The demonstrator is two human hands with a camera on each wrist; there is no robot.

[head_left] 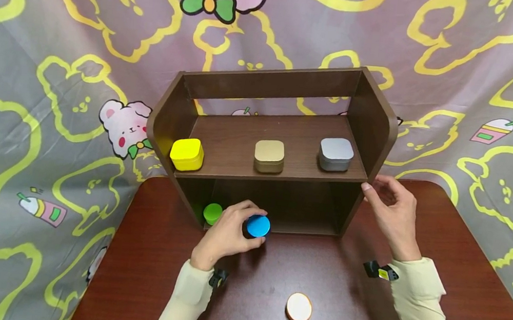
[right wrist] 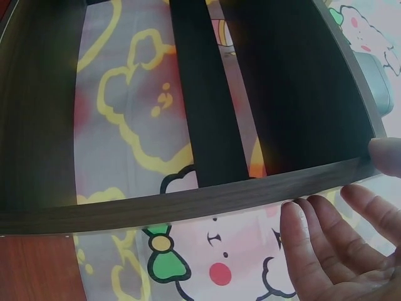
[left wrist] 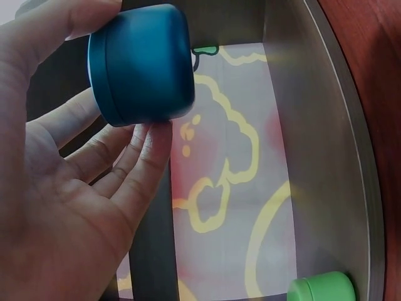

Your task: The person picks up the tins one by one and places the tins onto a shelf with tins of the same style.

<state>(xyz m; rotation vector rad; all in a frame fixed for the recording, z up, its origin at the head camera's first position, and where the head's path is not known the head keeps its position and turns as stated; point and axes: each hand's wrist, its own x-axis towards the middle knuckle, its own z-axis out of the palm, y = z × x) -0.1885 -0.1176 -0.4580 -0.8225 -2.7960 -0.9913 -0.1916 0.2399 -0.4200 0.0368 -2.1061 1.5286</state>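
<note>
My left hand (head_left: 229, 230) holds a small round blue tin (head_left: 258, 226) in front of the lower compartment of a dark brown wooden shelf (head_left: 278, 179). In the left wrist view the blue tin (left wrist: 144, 66) sits between the thumb and fingertips. My right hand (head_left: 393, 209) grips the shelf's right side panel near the middle board; the right wrist view shows thumb and fingers on either side of the panel edge (right wrist: 250, 195). A green round tin (head_left: 212, 213) stands at the lower compartment's left end, partly behind the left hand.
On the upper board stand a yellow box (head_left: 187, 154), a gold box (head_left: 269, 156) and a silver box (head_left: 336, 155). A round white-topped tin with an orange rim (head_left: 299, 308) lies on the reddish-brown table (head_left: 267, 285) near the front. Patterned cloth (head_left: 25, 107) hangs behind.
</note>
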